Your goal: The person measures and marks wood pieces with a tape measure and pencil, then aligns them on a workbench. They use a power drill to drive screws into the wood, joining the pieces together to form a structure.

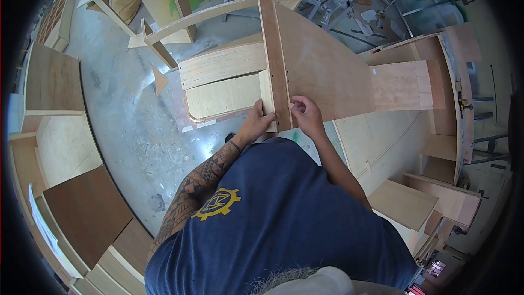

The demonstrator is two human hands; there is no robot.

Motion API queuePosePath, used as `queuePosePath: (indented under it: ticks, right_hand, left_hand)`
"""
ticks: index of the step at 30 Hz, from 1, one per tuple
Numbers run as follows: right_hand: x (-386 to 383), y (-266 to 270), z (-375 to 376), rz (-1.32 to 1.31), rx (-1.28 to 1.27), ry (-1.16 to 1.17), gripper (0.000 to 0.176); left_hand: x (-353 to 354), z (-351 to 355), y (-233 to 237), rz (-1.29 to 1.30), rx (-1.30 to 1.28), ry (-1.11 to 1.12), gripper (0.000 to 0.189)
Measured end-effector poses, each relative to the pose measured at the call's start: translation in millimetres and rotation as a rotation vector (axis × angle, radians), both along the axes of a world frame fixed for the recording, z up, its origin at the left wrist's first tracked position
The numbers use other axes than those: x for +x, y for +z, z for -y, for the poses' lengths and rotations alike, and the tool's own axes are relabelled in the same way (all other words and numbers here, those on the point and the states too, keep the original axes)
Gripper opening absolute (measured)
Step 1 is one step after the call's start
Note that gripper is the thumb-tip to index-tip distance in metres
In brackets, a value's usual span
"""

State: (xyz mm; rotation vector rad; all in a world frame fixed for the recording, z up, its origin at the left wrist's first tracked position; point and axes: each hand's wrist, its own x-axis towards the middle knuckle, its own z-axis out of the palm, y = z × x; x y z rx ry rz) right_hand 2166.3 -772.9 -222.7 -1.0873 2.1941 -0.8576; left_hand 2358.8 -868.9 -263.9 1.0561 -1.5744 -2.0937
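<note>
My left hand (257, 123) is closed on the near end of a narrow pale wooden strip (266, 87), its thumb reaching toward the reddish-brown board beside it. That long narrow board (277, 65) stands along the left edge of a wide plywood panel (327, 65). My right hand (307, 116) is just right of the board's near end, over the panel's near edge. Its thumb and fingertips are pinched together; whatever may be between them is too small to make out. Left of the strip lie pale plywood pieces (221, 95), one with rounded corners.
A curved wooden frame (202, 22) stands at the far left on the grey floor (142, 153). Metal stands (338, 5) and offcuts lie at the back. Plywood cabinets (436, 147) are on the right, with more cabinets (54, 82) along the left.
</note>
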Motion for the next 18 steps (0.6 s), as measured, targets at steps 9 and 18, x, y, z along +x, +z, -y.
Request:
queuePosePath:
  ticks: [9,18]
  right_hand:
    - [3.1,1.4,1.0,-0.037,0.004,0.002,0.042]
    - [10.2,3.7,4.4,-0.100,0.013,0.005,0.040]
  left_hand:
    - [2.3,1.4,9.3,-0.050,0.057,0.019,0.052]
    - [4.2,8.1,6.3,-0.019,0.016,-0.008,0.052]
